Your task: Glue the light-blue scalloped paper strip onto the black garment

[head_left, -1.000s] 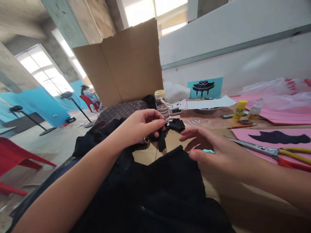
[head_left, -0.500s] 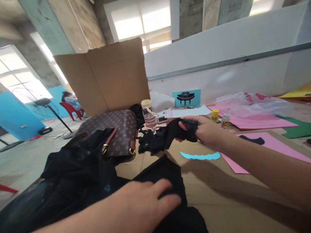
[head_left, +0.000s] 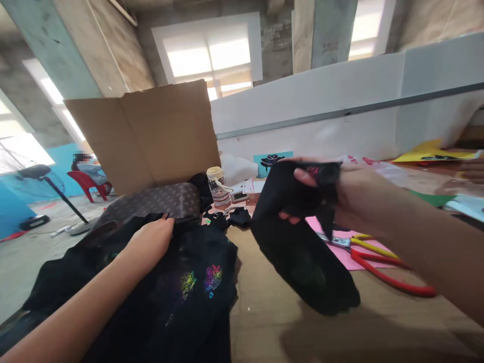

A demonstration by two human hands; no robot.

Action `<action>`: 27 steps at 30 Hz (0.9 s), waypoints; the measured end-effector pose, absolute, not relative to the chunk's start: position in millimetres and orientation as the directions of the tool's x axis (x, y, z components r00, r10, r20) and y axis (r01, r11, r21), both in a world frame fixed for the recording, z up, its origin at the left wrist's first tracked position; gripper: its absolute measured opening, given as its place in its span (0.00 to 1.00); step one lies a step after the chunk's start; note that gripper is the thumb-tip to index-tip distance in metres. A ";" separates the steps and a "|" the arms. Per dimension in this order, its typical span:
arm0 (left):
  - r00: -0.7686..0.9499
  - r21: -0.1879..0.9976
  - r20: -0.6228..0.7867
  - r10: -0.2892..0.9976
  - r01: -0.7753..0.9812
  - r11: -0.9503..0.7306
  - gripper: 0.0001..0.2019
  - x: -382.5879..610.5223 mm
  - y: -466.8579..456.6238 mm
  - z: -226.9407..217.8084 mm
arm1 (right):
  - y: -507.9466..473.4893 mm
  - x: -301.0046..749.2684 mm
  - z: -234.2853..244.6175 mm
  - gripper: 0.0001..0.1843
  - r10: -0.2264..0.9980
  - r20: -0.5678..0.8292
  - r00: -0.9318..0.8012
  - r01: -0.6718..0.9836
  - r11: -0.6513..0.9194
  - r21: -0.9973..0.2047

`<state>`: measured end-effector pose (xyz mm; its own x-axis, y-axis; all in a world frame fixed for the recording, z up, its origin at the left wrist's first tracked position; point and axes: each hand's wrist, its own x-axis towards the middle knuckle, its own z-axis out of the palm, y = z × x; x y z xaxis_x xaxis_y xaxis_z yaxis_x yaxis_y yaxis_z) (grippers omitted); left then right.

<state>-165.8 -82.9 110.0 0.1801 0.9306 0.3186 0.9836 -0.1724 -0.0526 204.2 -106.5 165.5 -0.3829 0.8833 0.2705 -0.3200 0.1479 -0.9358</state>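
My right hand is closed on a piece of black fabric and holds it up above the table, its lower end trailing onto the brown tabletop. My left hand rests fingers-down on a heap of black cloth with a small colourful print, at the far edge of the heap beside a brown patterned handbag. Its fingertips curl into the cloth, so their grip is hidden.
Red-and-yellow-handled scissors lie on pink paper behind the held fabric. A cardboard sheet stands at the back, with a clear bottle and small black scraps before it. A seated person is far left, near a fan.
My right hand has lifted a larger black piece higher and nearer. My left hand has moved forward from the near cloth to the heap's far edge by the handbag.
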 end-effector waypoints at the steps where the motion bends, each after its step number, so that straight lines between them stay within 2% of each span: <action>1: 0.178 -0.042 0.347 0.921 0.984 -0.174 0.14 -157.5 -79.2 111.7 | -108.6 203.9 163.8 0.08 0.878 0.237 -0.415 -0.316 0.105 -0.943; 3: 0.210 -0.010 0.400 0.892 0.974 -0.224 0.20 -129.5 -79.4 120.7 | -111.5 202.5 161.8 0.15 0.885 0.208 -0.416 -0.314 0.075 -0.946; 5: 0.289 0.051 0.409 0.866 0.940 -0.338 0.21 -92.2 -87.8 135.9 | -113.1 200.6 162.3 0.19 0.900 0.228 -0.372 -0.316 0.108 -0.943; 6: 0.340 0.129 0.399 0.851 0.898 -0.420 0.22 -73.0 -94.0 143.9 | -113.6 199.7 163.3 0.20 0.905 0.248 -0.346 -0.317 0.136 -0.938; 7: 0.396 0.351 0.399 0.827 0.767 -0.537 0.25 -54.9 -100.7 150.8 | -114.1 199.0 164.4 0.20 0.906 0.273 -0.323 -0.319 0.167 -0.933; 8: 0.433 0.508 0.420 0.798 0.616 -0.602 0.27 -38.9 -107.0 155.6 | -114.6 198.6 165.6 0.19 0.905 0.300 -0.303 -0.324 0.199 -0.925; 10: 0.439 0.635 0.465 0.768 0.439 -0.635 0.26 -15.4 -116.0 157.2 | -116.0 199.4 167.3 0.17 0.900 0.336 -0.278 -0.339 0.236 -0.911; 12: 0.419 0.704 0.459 0.784 0.367 -0.608 0.24 -3.8 -117.1 149.4 | -118.7 203.4 168.2 0.17 0.887 0.340 -0.312 -0.347 0.227 -0.910; 14: 0.393 0.774 0.423 0.816 0.312 -0.551 0.21 -2.2 -111.1 137.9 | -122.6 211.9 168.2 0.23 0.866 0.327 -0.379 -0.341 0.198 -0.919; 16: 0.381 0.841 0.356 0.854 0.267 -0.470 0.16 -7.3 -103.5 128.2 | -126.2 225.0 167.1 0.30 0.845 0.316 -0.432 -0.332 0.177 -0.926; 18: 0.396 0.919 0.231 0.889 0.212 -0.333 0.14 -15.7 -100.6 122.2 | -126.9 241.2 163.6 0.31 0.854 0.298 -0.428 -0.314 0.168 -0.934; 20: 0.458 0.980 0.025 0.888 0.164 -0.112 0.17 -23.6 -104.7 117.9 | -123.1 256.7 157.1 0.27 0.895 0.239 -0.377 -0.258 0.147 -0.955; 22: 0.543 0.977 -0.185 0.819 0.188 0.097 0.19 -27.3 -113.6 112.3 | -116.8 266.3 148.2 0.16 0.937 0.158 -0.312 -0.184 0.103 -0.978; 23: 0.580 0.961 -0.261 0.772 0.232 0.151 0.19 -27.1 -118.4 108.5 | -113.9 267.7 143.7 0.12 0.947 0.125 -0.296 -0.152 0.083 -0.985; 25: 0.646 0.939 -0.318 0.694 0.318 0.134 0.20 -24.0 -126.3 98.8 | -110.9 263.1 136.6 0.12 0.948 0.082 -0.307 -0.093 0.056 -0.994; 27: 0.654 0.939 -0.253 0.713 0.345 0.017 0.31 -19.8 -130.7 88.5 | -112.7 250.2 134.0 0.12 0.925 0.062 -0.374 -0.024 0.057 -0.998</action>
